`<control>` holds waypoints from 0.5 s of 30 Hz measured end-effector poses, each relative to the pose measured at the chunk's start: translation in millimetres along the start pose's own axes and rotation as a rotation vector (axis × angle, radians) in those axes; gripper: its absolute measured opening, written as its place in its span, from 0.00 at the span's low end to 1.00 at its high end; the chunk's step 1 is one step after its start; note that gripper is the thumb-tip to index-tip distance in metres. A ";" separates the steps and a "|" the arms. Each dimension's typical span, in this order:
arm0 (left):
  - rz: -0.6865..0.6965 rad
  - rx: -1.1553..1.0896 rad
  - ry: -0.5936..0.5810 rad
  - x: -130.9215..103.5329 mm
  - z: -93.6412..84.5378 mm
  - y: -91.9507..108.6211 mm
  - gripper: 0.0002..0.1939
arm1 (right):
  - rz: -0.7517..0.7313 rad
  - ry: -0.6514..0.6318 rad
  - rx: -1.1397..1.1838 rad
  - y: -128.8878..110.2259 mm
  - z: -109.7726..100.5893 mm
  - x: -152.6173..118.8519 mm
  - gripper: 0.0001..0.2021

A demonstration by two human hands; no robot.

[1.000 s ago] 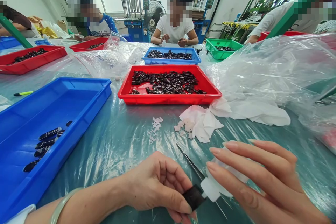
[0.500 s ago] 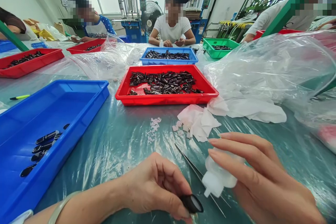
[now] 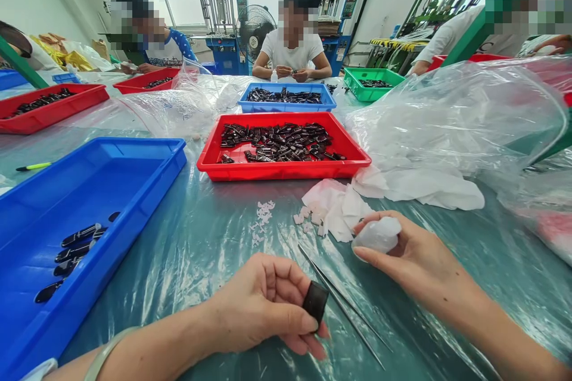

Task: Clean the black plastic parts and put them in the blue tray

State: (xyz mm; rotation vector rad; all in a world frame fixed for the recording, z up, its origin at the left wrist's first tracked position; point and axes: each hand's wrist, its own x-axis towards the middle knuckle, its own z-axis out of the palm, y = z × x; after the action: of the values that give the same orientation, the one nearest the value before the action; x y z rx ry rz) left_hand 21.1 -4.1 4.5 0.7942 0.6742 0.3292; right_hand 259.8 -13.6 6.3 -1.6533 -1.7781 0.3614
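Observation:
Between the thumb and fingers of my left hand (image 3: 268, 309) is a small black piece (image 3: 316, 303), its dark flat side showing. My right hand (image 3: 397, 244) is wrapped round a translucent white squeeze bottle (image 3: 378, 234), whose nozzle cannot be made out. Metal tweezers (image 3: 342, 300) lie on the plastic-covered table between my hands. Small pale pink bits (image 3: 263, 214) are scattered beyond my left hand. Crumpled white tissue (image 3: 337, 205) lies just past the bottle.
A blue tray (image 3: 147, 181) with several black pieces stands at the left. Ahead is a red tray (image 3: 281, 174) heaped with black parts, a smaller blue tray (image 3: 286, 107) behind it. Clear plastic bags (image 3: 460, 113) spread at the right. Co-workers sit around the table.
My right hand has closed round the bottle and moved it up and away from my left hand. My left hand has turned the black piece, hiding its pale oval face.

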 end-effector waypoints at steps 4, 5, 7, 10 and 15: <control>0.032 0.015 0.043 -0.7 0.1 1.7 0.12 | 0.104 -0.080 -0.022 1.6 -3.9 3.8 0.08; 0.034 0.011 0.050 -1.0 0.2 2.2 0.14 | 0.118 -0.092 -0.021 2.5 -4.9 4.6 0.09; 0.031 0.010 0.063 -1.3 0.3 3.3 0.16 | 0.138 -0.119 -0.017 5.9 -7.5 5.9 0.11; 0.036 0.039 0.089 -0.6 0.3 3.9 0.15 | 0.116 -0.089 0.002 11.6 -13.0 6.1 0.21; 0.100 0.082 0.148 2.0 0.4 -0.7 0.12 | -0.097 0.296 -0.108 -3.1 -20.7 -5.2 0.28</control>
State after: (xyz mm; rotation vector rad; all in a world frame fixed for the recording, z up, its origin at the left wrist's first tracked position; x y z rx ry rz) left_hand 22.9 -3.8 3.3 0.8894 0.7925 0.4564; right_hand 270.3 -24.1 21.9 -1.5929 -1.6691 -0.0242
